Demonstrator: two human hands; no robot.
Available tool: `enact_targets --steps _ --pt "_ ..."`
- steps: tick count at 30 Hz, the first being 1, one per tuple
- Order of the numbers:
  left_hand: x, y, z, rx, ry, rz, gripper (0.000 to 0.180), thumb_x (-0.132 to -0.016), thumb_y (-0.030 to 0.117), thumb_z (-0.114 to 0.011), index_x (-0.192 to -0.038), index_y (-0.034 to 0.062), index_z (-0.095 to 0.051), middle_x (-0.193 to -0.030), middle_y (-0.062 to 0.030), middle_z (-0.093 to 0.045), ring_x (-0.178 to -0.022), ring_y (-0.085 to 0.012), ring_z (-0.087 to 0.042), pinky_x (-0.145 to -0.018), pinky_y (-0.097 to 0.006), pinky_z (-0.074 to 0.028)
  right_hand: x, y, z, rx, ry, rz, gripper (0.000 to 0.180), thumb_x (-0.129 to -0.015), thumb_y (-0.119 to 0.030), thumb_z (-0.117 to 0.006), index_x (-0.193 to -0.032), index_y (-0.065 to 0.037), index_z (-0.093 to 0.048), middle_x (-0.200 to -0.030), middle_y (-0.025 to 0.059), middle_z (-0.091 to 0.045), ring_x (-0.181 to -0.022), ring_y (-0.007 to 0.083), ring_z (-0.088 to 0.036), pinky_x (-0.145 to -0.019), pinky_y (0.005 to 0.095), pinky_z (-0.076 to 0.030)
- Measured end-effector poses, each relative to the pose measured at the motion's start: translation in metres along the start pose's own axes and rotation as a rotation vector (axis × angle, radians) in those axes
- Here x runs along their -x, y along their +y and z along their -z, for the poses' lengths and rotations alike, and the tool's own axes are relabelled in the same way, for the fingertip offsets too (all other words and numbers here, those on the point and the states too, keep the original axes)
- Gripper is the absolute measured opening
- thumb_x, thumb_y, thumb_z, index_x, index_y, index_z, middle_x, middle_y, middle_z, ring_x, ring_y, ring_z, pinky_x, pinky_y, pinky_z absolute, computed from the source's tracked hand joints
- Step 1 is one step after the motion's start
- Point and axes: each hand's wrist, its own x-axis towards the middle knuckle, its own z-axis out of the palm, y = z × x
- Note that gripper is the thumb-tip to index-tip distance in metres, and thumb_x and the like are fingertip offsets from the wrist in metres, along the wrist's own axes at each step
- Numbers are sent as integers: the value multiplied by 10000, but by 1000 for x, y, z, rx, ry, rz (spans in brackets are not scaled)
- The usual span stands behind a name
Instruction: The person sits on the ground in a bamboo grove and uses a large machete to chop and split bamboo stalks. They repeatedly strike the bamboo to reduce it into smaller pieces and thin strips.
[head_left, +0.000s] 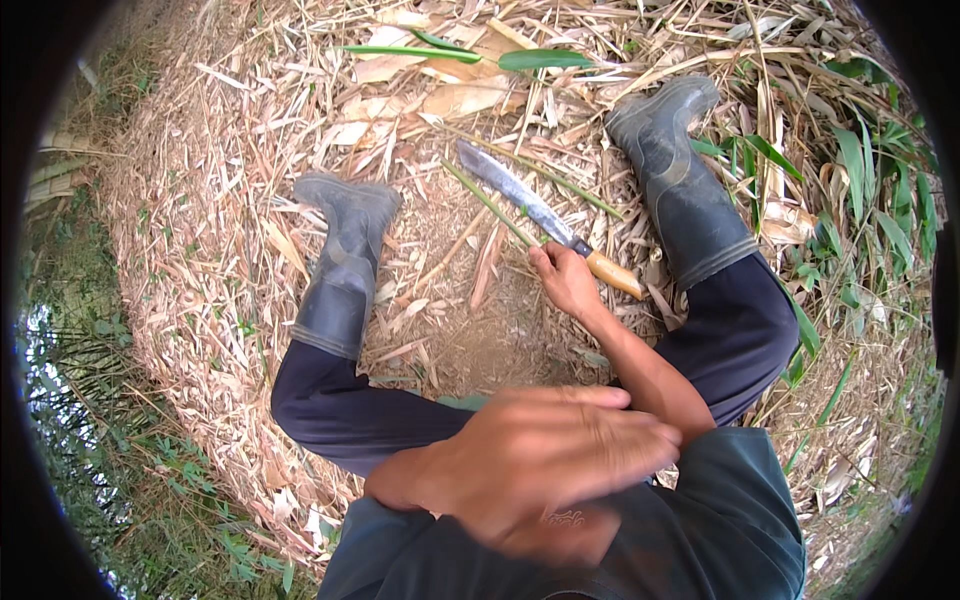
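Note:
My right hand (567, 277) reaches down to the ground between my legs, its fingers closed on the lower end of a thin green stem (484, 199). Right beside it lies a machete (522, 193) with a worn grey blade and a yellowish wooden handle (614, 272). The blade points up and left, away from me. My left hand (560, 450) is raised close over my lap, in front of my right forearm. Motion blurs it, but its fingers look stretched out, with nothing visible in them. Another thin green stem (570, 185) lies on the blade's far side.
My legs are spread, with dark rubber boots (345, 250) (680, 180) on either side. Dry bamboo leaves and husks (240, 210) cover the ground around a bare earth patch (470, 340). Green leaves (545, 60) lie ahead; leafy plants (880, 190) grow at the right.

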Motion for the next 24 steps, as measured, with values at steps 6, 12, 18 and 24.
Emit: enact_targets --steps 6,12,18,24 --pt "36 -104 63 -105 867 278 403 -1019 227 -611 -1331 -28 -584 -1005 -144 -759 -929 -235 -737 -797 -338 -564 14 -33 14 -173 -31 40 435 -1009 -421 -562 -978 -3 -680 -688 150 -644 -662 230 -620 -679 412 -489" --pt "48 -129 121 129 1537 2 492 -1039 186 -574 -1472 -15 -454 -1433 -210 -549 -1244 -270 -609 -987 -354 -516 27 -40 4 -389 -232 197 411 -1033 -372 -548 -833 -19 -609 -635 -10 -497 -610 106 -451 -576 300 -387" --pt "38 -111 104 231 1392 -156 499 -1033 169 -578 -1480 -5 -442 -1337 -239 -616 -1108 -249 -682 -864 -326 -592 37 -43 0 -429 -363 234 433 -1058 -388 -493 -801 -56 -602 -616 -29 -480 -572 72 -420 -539 264 -343" --pt "43 -100 93 133 1445 -216 359 -1012 117 -619 -1338 -29 -580 -1138 -175 -717 -1009 -194 -709 -772 -265 -585 40 -35 -9 -510 -481 217 477 -1055 -447 -484 -812 -60 -620 -598 -29 -457 -531 60 -385 -499 243 -301"
